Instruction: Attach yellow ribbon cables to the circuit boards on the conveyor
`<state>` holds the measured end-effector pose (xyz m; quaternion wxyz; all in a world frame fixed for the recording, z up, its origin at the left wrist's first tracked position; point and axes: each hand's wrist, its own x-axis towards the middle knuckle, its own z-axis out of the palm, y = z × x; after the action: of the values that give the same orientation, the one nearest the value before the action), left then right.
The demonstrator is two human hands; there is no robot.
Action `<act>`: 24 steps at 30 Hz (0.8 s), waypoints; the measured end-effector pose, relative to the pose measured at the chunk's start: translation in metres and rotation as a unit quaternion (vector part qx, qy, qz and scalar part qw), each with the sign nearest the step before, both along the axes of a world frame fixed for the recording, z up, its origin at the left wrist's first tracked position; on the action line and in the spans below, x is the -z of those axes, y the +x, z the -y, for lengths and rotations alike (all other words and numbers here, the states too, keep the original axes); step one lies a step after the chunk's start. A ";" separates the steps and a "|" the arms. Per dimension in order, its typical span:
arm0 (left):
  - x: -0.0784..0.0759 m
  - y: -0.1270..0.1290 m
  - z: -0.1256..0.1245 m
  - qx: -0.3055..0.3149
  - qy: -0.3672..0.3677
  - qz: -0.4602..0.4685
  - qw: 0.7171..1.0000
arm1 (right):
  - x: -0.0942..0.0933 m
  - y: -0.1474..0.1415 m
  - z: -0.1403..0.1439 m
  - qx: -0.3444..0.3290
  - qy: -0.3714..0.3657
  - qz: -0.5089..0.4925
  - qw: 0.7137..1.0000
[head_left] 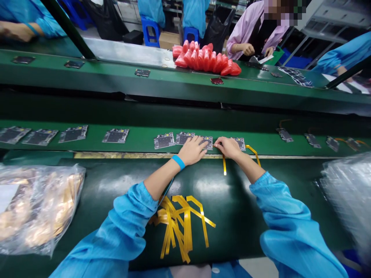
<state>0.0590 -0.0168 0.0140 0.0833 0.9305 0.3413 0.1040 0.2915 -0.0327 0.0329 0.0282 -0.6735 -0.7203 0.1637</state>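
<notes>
My left hand [192, 150] lies with fingers stretched over a circuit board [208, 146] on the green conveyor belt, its fingertips touching the board's top. It wears a blue wrist strap [178, 162]. My right hand [228, 148] is closed in a pinch at that board's right edge, on a yellow flex cable [224, 166] whose tail hangs toward me; the pinched end is hidden by the fingers. Beyond the right hand is another board [241, 143], with a yellow flex cable [252, 150] at its right side. More boards [164, 141] lie left of my left hand.
Loose yellow flex cables [188, 227] are piled on the green worktop [232, 216] between my forearms. A plastic bag of cables [52, 208] lies at left, clear plastic packaging [350, 189] at right. Red bubble-wrap packs [203, 58] sit on the upper shelf, with co-workers beyond.
</notes>
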 end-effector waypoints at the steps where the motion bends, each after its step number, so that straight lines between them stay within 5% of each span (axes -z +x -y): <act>1: 0.003 -0.007 -0.003 -0.011 0.001 0.006 1.000 | 0.000 0.001 0.002 0.002 0.004 -0.006 1.000; 6: 0.019 -0.044 -0.012 -0.026 -0.034 -0.032 0.999 | -0.008 -0.018 0.031 -0.028 0.058 -0.096 0.993; 11: 0.021 -0.078 -0.015 -0.026 -0.043 -0.043 0.998 | -0.023 -0.081 0.086 -0.197 -0.029 -0.156 0.967; 16: 0.017 -0.113 -0.021 -0.048 -0.055 -0.057 0.996 | -0.032 -0.132 0.125 -0.303 -0.126 -0.075 0.942; 24: 0.017 -0.130 -0.023 -0.056 -0.063 -0.060 0.995 | -0.035 -0.129 0.143 -0.314 -0.141 0.060 0.937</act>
<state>-0.0709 0.0063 -0.0035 0.1156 0.9074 0.4029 0.0309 0.1626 -0.1761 0.0678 -0.1629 -0.4187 -0.8650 0.2233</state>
